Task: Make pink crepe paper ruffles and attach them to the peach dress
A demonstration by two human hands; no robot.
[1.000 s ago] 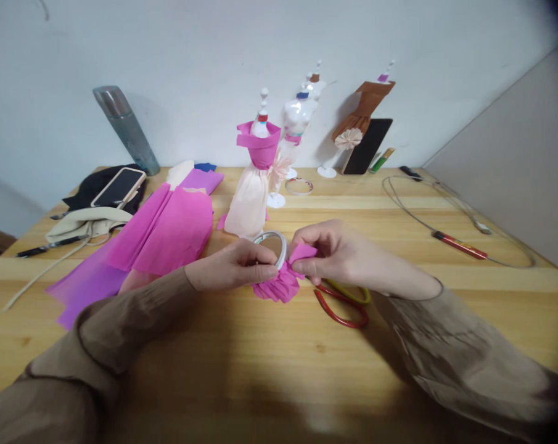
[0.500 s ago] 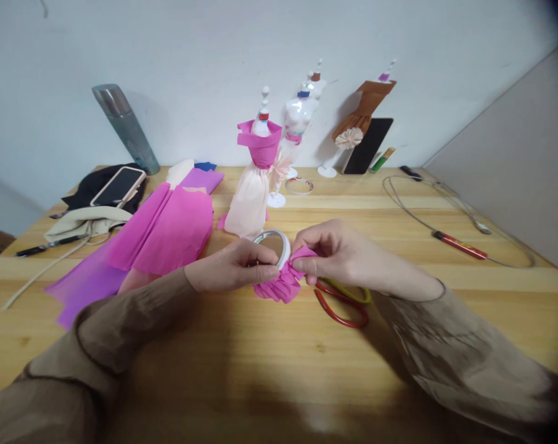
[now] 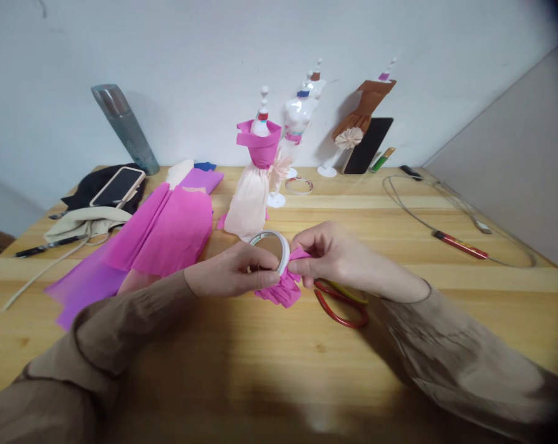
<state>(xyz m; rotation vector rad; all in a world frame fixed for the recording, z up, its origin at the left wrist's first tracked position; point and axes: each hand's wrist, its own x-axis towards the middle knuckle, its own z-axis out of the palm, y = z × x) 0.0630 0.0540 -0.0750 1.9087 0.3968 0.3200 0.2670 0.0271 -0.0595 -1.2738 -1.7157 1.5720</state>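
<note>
My left hand (image 3: 235,269) is closed on a roll of white tape (image 3: 285,251), its fingers passing into the ring. Against the roll's right and lower side lies gathered pink crepe paper (image 3: 281,292). My right hand (image 3: 327,256) pinches the upper right end of that paper between thumb and fingers. Just behind the roll stands a small mannequin in a pink and cream paper dress (image 3: 248,200). Scissors with red and yellow handles (image 3: 338,308) lie under and beside my right hand; their blades are hidden.
Pink and purple paper sheets (image 3: 168,231) spread on the left, near a phone (image 3: 118,187) and a pen (image 3: 47,246). A spray can (image 3: 126,129) and more mannequins (image 3: 301,117) stand at the back. A looped cable (image 3: 412,225) and a red glue stick-like tube (image 3: 460,245) lie right.
Both hands keep their hold. The tape roll and the gathered pink paper have shifted and turned very slightly; everything else looks the same.
</note>
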